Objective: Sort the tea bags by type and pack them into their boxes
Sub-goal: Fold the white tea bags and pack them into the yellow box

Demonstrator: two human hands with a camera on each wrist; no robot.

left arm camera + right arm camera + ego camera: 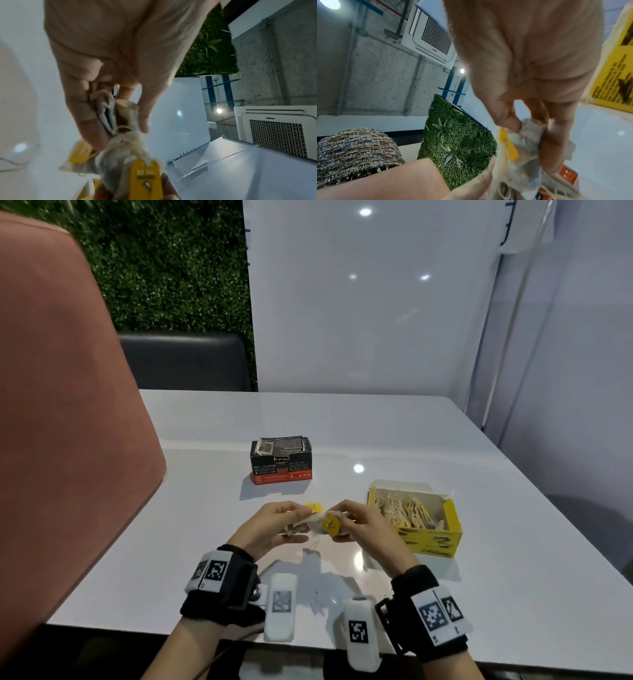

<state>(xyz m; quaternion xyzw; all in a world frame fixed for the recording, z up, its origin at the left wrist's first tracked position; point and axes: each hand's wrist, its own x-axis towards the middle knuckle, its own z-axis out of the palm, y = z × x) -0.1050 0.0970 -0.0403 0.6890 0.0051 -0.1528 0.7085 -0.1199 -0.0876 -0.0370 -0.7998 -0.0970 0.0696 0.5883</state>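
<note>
Both hands are up over the white table [205,542], working one clump of tea bags [310,523] between them. The left hand [270,525] pinches the crumpled paper at its end, and the right hand [359,523] pinches the other end, a yellow tag [330,524] facing up by its fingers. Just right of the hands sits the yellow box [433,539], open, with tea bags inside. Farther back stands the black box [281,462] with the orange base, flaps up.

Crumpled yellow-tagged tea bags [320,523] held above the table; black box [281,460] closed, yellow box [416,517] open, part-filled.
</note>
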